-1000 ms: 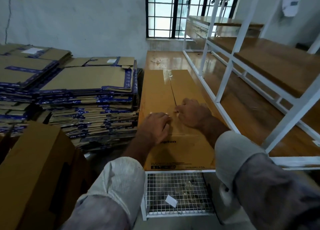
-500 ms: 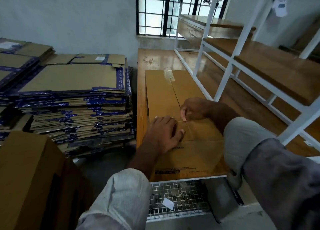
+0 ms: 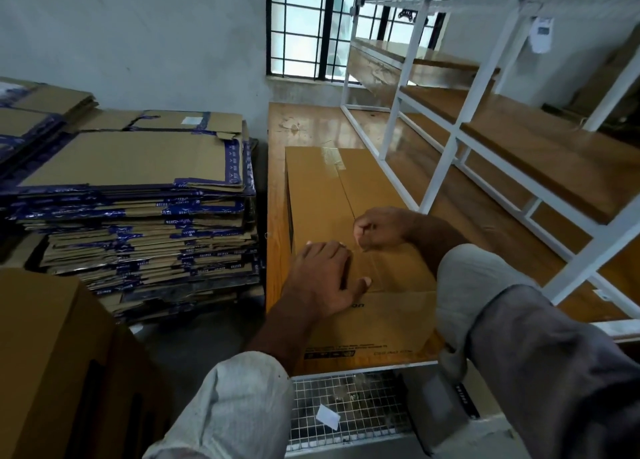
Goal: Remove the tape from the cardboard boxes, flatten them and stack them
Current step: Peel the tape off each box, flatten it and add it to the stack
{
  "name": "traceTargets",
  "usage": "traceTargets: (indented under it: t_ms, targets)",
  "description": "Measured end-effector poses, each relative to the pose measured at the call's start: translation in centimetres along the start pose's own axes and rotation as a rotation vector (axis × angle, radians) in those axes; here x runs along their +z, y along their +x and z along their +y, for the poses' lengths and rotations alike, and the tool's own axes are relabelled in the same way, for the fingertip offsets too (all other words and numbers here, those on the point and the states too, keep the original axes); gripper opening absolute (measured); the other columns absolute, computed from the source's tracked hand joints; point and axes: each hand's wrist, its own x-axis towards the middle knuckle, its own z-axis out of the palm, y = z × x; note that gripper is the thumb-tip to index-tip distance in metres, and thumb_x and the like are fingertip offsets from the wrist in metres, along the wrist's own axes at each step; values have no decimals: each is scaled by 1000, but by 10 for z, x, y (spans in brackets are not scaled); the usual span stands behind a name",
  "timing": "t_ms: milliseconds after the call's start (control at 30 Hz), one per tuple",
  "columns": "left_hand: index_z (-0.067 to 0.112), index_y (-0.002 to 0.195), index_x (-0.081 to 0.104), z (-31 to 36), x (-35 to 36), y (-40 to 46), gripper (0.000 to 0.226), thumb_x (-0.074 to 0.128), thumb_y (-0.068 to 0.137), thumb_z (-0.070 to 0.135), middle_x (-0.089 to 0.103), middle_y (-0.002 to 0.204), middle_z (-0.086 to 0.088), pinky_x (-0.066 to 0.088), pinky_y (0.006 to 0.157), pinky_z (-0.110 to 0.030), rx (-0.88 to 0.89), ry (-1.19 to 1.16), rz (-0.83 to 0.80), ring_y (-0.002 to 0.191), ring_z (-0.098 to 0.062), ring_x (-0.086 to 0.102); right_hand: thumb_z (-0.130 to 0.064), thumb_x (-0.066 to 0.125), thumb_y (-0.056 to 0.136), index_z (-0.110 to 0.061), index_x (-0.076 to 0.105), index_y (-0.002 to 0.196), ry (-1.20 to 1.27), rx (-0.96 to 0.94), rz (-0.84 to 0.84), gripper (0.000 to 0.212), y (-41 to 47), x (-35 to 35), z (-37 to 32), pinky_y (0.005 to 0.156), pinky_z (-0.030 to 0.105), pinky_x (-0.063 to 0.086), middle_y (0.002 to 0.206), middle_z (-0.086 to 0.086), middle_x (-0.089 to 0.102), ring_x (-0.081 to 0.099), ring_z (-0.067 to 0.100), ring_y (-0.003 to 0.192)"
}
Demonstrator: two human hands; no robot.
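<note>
A: In the head view, where is the box point(image 3: 332, 195)?

B: It stands on the wooden bench point(image 3: 275, 195), long side running away from the person, just right of the flat stack point(image 3: 138, 195). Clear tape point(image 3: 334, 162) runs along its top seam.

A: And the hands?

B: The left hand point(image 3: 323, 278) lies flat on the near part of the lid, fingers straight, pressing it down. The right hand point(image 3: 375, 230) is curled into a fist over the seam, thumb against forefinger as if pinching something thin. Most likely it holds the tape end, though the strip itself is too faint to make out between the fingers.

A: What is different from a second ago?

B: Then both hands sat side by side at the seam, knuckles up, seemingly picking at the tape. Since then the left has flattened and slid toward the near edge, while the right has moved farther up the seam and closed tighter. The camera has also swung a little right.

A: So what does that mean for the job?

B: It reads as the change from finding the tape end to peeling it: one hand anchors, the other pulls. The far stretch of tape is still shiny and stuck down, so the strip is only started. Flattening and stacking are not yet begun for this box.

A: Anything else nearby?

B: A white rack point(image 3: 450, 140) on the right, another brown box point(image 3: 52, 354) at lower left.
</note>
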Motion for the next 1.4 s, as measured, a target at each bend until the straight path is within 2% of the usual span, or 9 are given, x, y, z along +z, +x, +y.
traceTargets:
  t_ms: [167, 300, 433, 633, 833, 967, 1067, 1167, 1400]
  targets:
    - [20, 136, 55, 0, 1, 1, 84, 38, 83, 83, 53, 141, 1, 25, 120, -48, -3, 3, 12, 131, -20, 46, -26, 71, 87, -31, 69, 90, 62, -28, 78, 6, -3, 5, 8, 89, 41, 58, 91, -8, 69, 65, 12, 87]
    - [20, 143, 50, 1, -1, 1, 92, 35, 81, 86, 49, 146, 1, 23, 121, -47, -21, -25, -4, 134, -19, 43, -38, 64, 77, -15, 76, 108, -41, -169, 189, 40, -13, 8, 20, 80, 27, 47, 95, -12, 61, 54, 5, 84]
    - [20, 143, 51, 4, -5, 4, 88, 47, 83, 84, 50, 146, 2, 24, 121, -47, -34, -38, -23, 132, -17, 44, -20, 77, 87, -23, 75, 88, -36, -207, 211, 4, -15, 13, 27, 75, 27, 42, 85, -14, 63, 56, 2, 80]
    - [17, 144, 52, 8, -12, 4, 106, 39, 71, 93, 54, 141, 1, 32, 116, -43, -78, -70, -81, 128, -18, 48, -12, 76, 88, -22, 75, 88, 60, -52, 74, 10, -6, 0, 16, 74, 25, 49, 95, -5, 73, 64, 9, 89]
    - [26, 138, 55, 27, -31, 17, 106, 61, 57, 95, 54, 120, 9, 51, 93, -42, -207, -82, -226, 109, -14, 51, -6, 67, 91, -19, 73, 93, -64, -66, 44, 14, -5, 2, 9, 70, 25, 47, 90, -9, 67, 59, 9, 83]
    - [24, 134, 56, 35, -23, 17, 98, 73, 60, 85, 54, 121, 6, 50, 91, -40, -244, -11, -171, 109, -16, 50, -11, 60, 92, -22, 61, 86, -217, -92, 243, 12, -25, 9, -2, 86, 42, 43, 98, -3, 60, 55, 19, 94]
    - [22, 128, 59, 34, -21, 16, 93, 72, 61, 85, 54, 116, 5, 51, 89, -39, -238, 2, -142, 104, -16, 50, -16, 63, 93, -27, 56, 98, -378, -151, 466, 13, -66, 18, -18, 97, 47, 39, 108, -2, 57, 51, 21, 105]
    - [24, 131, 59, 38, -14, 9, 88, 72, 65, 81, 55, 122, 5, 49, 94, -40, -234, -38, -69, 110, -16, 50, -27, 71, 92, -23, 58, 117, -372, -103, 514, 28, -113, 36, -30, 102, 43, 40, 114, 0, 59, 53, 21, 111]
    - [35, 134, 55, 51, 9, -6, 49, 71, 88, 40, 57, 123, 1, 48, 85, -35, 4, 174, 116, 106, -21, 50, -14, 84, 71, -14, 73, 106, -287, -100, 886, 37, -188, 117, -67, 81, 39, 56, 98, 4, 72, 67, 23, 90]
